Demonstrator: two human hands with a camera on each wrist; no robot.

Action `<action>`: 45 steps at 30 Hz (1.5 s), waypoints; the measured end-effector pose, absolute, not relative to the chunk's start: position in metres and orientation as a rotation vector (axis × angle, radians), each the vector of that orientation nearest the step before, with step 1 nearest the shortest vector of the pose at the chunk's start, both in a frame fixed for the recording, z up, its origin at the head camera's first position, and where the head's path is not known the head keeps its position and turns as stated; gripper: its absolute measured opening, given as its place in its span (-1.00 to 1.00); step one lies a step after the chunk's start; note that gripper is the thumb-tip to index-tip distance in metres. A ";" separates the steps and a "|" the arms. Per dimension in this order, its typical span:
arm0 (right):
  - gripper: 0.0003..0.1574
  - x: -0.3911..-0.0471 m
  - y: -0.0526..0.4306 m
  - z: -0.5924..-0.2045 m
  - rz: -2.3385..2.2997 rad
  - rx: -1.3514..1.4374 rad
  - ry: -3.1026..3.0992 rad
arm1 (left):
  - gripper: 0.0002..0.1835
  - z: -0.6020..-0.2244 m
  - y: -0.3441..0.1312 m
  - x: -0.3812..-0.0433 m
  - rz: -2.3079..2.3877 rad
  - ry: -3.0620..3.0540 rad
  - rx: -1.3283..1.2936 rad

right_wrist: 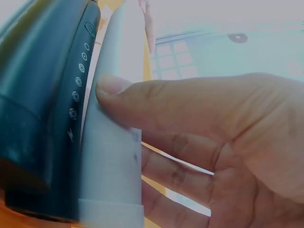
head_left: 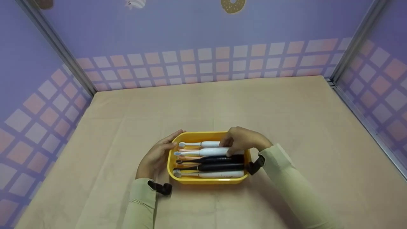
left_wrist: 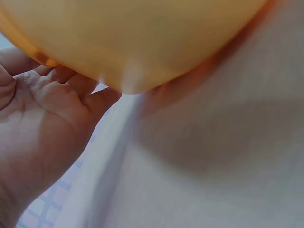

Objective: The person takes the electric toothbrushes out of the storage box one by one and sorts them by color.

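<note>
A yellow tray (head_left: 210, 181) holds several electric toothbrushes lying side by side, heads to the left. My left hand (head_left: 155, 156) holds the tray's left end, thumb at the rim; in the left wrist view its fingers (left_wrist: 102, 99) touch the outer wall. Inside the tray, my right hand (head_left: 243, 139) pinches the handle of a white electric toothbrush (head_left: 208, 151). The right wrist view shows the thumb on one side of that white handle (right_wrist: 111, 166) and the fingers on the other. Black electric toothbrushes (head_left: 219, 167) and another white one (head_left: 222, 174) lie nearer the front.
A beige cloth (head_left: 203, 108) covers the table under the tray. Purple walls with pink and white squares (head_left: 205, 63) stand at the back and both sides, with metal posts (head_left: 353, 41) at the corners. A dark wrist camera (head_left: 256, 163) sits close to the tray's right rim.
</note>
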State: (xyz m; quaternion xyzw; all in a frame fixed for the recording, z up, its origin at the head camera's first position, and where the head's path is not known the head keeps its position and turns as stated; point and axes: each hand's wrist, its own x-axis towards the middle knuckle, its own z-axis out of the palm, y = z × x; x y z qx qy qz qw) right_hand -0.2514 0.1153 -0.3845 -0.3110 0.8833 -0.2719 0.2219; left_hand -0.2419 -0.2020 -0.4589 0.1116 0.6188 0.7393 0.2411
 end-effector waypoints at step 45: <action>-0.61 -0.250 0.130 -0.377 -1.046 -0.812 2.575 | -0.37 -0.463 -0.203 -0.242 2.038 1.673 0.280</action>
